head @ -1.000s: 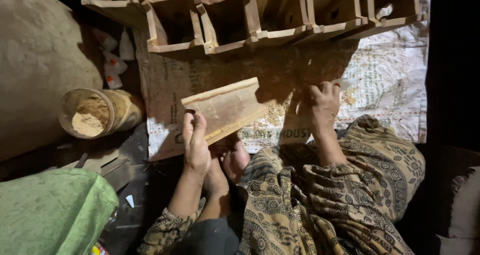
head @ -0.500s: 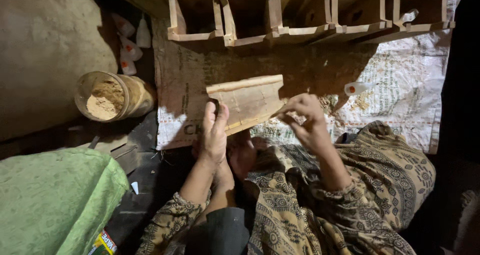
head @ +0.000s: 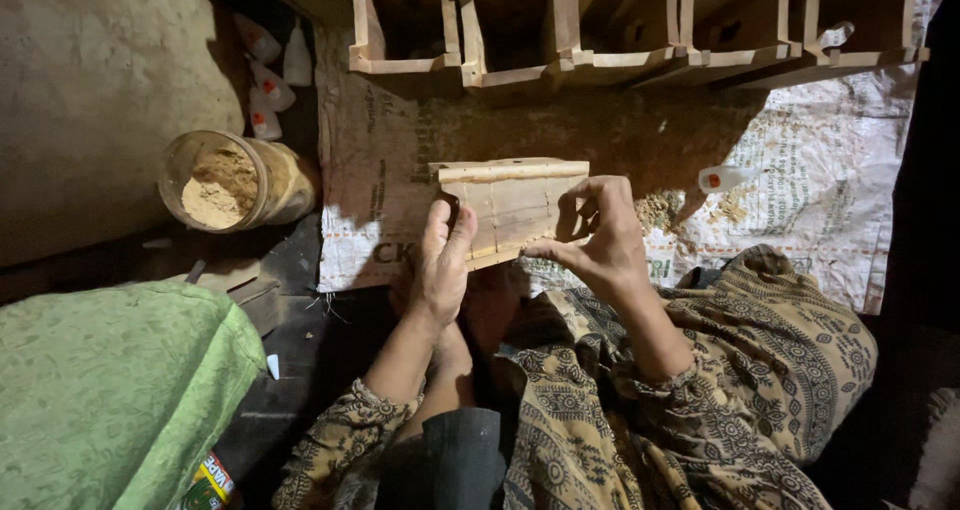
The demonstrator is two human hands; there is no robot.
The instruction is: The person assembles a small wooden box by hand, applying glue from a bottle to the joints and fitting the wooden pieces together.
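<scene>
Gripping wooden piece (head: 515, 208) | left hand (head: 442, 260), right hand (head: 600, 240) clamped on opposite ends

Bare hands (head: 445, 260); olive-brown paisley-patterned sleeves (head: 690, 370), matching loose garment.

Views: one only, a camera worn on the person's head.
Direction: it looks almost straight down over the person's lap and forearms to the floor in front.
Framing top: the row of open wooden boxes (head: 640, 30) runs along the upper edge, farthest from the person.
Framing bottom: the patterned sleeves and knees fill the lower edge, nearest the lens.
Centre: the left hand (head: 443, 260) and right hand (head: 600, 235) on the wooden piece (head: 512, 205) sit mid-frame.
Left edge: jar of sawdust (head: 228, 180) and green cloth (head: 110, 390).
Nearness: close, at arm's reach.
Shared area: none, as there is no second view.
</scene>
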